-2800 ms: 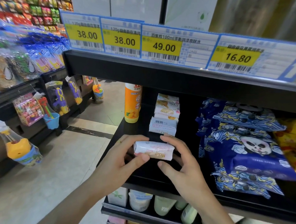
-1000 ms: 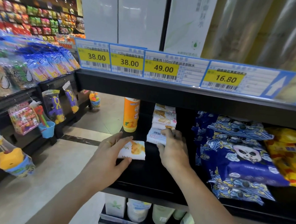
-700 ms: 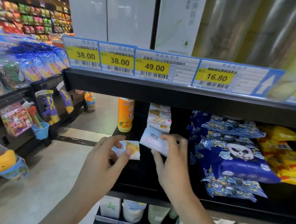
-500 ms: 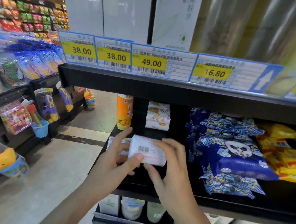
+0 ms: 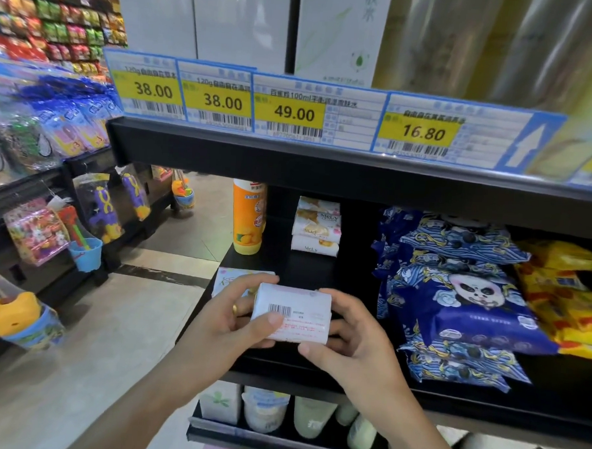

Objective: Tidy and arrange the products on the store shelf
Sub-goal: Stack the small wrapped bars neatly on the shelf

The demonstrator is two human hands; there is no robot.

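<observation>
A small white soap pack [image 5: 295,310], barcode side up, is held above the front of the black shelf [image 5: 280,371]. My left hand [image 5: 227,327] grips its left end with the thumb on top. My right hand [image 5: 350,340] grips its right end from below. Just behind the left hand, another white pack [image 5: 230,277] lies flat on the shelf, partly hidden. A stack of three similar packs [image 5: 317,225] stands deeper on the shelf.
An orange bottle [image 5: 248,218] stands left of the stack. Blue panda bags [image 5: 462,295] and yellow bags [image 5: 565,290] fill the shelf's right side. Price tags [image 5: 293,112] line the shelf above. Bottles and tubs [image 5: 267,410] sit on the lower shelf. Toy racks [image 5: 65,219] flank the aisle.
My right hand took a pack from the bottom of the stack and brought it forward. My left hand left the pack lying on the shelf and now grips the new one too.
</observation>
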